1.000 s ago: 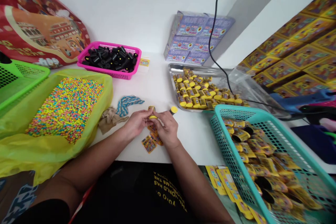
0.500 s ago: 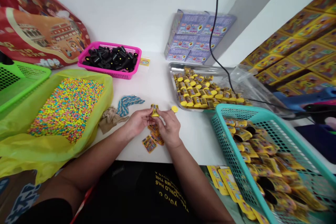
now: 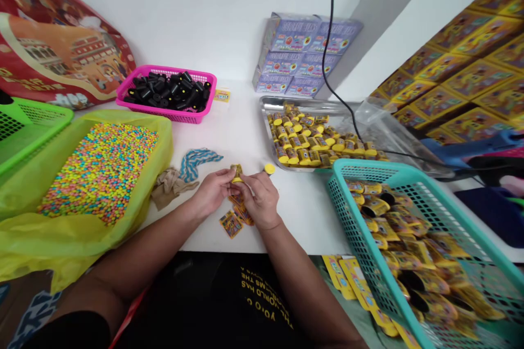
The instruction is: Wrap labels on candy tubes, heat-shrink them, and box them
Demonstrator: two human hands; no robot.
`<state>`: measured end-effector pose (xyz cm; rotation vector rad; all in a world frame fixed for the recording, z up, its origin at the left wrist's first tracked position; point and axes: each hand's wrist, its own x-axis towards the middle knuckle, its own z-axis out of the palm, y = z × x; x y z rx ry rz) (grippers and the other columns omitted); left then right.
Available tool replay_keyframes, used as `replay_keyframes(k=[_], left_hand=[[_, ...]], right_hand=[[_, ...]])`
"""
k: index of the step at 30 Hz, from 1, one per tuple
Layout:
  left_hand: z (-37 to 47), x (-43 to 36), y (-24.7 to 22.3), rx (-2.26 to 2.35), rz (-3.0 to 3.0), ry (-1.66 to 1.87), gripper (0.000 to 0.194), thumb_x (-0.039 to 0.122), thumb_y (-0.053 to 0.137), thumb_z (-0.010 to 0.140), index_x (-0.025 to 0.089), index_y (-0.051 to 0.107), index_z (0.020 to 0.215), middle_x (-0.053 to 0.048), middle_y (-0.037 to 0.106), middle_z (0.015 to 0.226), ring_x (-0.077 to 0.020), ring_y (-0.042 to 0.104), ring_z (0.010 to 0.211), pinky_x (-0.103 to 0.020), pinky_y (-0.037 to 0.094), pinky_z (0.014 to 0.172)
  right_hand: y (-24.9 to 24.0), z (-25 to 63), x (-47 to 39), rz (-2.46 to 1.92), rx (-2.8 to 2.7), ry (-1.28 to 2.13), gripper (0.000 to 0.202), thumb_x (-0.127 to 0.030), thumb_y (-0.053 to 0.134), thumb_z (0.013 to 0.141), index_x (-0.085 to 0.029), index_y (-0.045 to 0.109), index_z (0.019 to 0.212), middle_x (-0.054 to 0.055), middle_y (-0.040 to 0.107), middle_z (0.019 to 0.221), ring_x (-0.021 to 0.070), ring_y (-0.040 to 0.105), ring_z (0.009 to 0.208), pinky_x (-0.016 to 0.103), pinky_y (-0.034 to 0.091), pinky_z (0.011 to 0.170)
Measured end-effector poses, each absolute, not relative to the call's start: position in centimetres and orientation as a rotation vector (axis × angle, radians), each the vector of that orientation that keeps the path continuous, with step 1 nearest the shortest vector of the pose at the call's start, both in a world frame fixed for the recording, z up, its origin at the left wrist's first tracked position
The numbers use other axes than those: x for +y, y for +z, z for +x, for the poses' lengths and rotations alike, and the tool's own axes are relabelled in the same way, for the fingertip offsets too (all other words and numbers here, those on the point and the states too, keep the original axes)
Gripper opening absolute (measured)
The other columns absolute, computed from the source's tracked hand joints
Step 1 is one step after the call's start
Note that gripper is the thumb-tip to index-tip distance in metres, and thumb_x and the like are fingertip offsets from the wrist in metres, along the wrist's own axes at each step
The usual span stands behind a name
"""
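Between my two hands, over the white table, is a small yellow canister (image 3: 236, 170) with a printed wrapper. My left hand (image 3: 215, 190) is closed on its left side, and the fingers of my right hand (image 3: 261, 196) pinch it from the right. Fingers cover part of it. Just below lie several printed cards (image 3: 231, 223), partly hidden by my right hand. A round yellow-topped piece (image 3: 269, 168) rests on the table just beyond my right hand. To the left of my left hand are a beige cloth (image 3: 167, 186) and a blue-striped cloth (image 3: 196, 161).
At left, a yellow bag-lined bin (image 3: 167, 136) holds colourful candies. Behind it is a pink basket (image 3: 208, 104) of black cylinders. A metal tray (image 3: 268, 133) holds yellow canisters; a teal basket (image 3: 339, 191) of wrapped canisters stands at right. A black cable (image 3: 327, 57) hangs over the tray.
The view has shifted slightly. Both hands stay together on the canister, which is now tilted a little; my right fingers have moved slightly around it.
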<state>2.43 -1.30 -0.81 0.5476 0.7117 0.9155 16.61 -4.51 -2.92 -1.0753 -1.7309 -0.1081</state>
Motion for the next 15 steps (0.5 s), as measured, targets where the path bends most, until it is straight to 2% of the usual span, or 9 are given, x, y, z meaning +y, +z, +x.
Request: replay_keyframes(k=[4,10,15], left_hand=[[2.30,-1.17,-0.76,0.677,0.532,0.904,0.025,0.030,0.081,0.072,0.011,0.069,0.081,-0.004,0.068,0.072,-0.0120,0.062,0.060,-0.025,0.049,0.061],[2.52,-1.69,-0.57,0.657,0.525,0.873,0.026,0.031,0.081,0.073,0.010,0.069,0.082,-0.006,0.069,0.072,-0.0134,0.064,0.065,-0.025,0.050,0.066],[2.43,-1.70,-0.65,0.643,0.523,0.833,0.027,0.032,0.080,0.073,0.010,0.068,0.083,-0.006,0.069,0.075,-0.0139,0.064,0.066,-0.026,0.050,0.067]], right_hand=[[-2.66,16.30,-4.61,-1.098,-1.675,-0.037,0.020,-0.022,0.060,0.091,-0.022,0.067,0.110,0.005,0.067,0.084,0.0194,0.061,0.076,0.036,0.053,0.069],[-2.87,16.37,-4.55,-1.047,-1.645,-0.016,0.019,-0.020,0.058,0.091,-0.023,0.071,0.105,0.003,0.064,0.073,0.0182,0.059,0.067,0.035,0.053,0.063],[-2.98,16.49,-4.59,-1.082,-1.607,0.056,0.016,-0.022,0.059,0.090,-0.023,0.072,0.100,0.002,0.063,0.072,0.0171,0.060,0.067,0.033,0.053,0.062]])
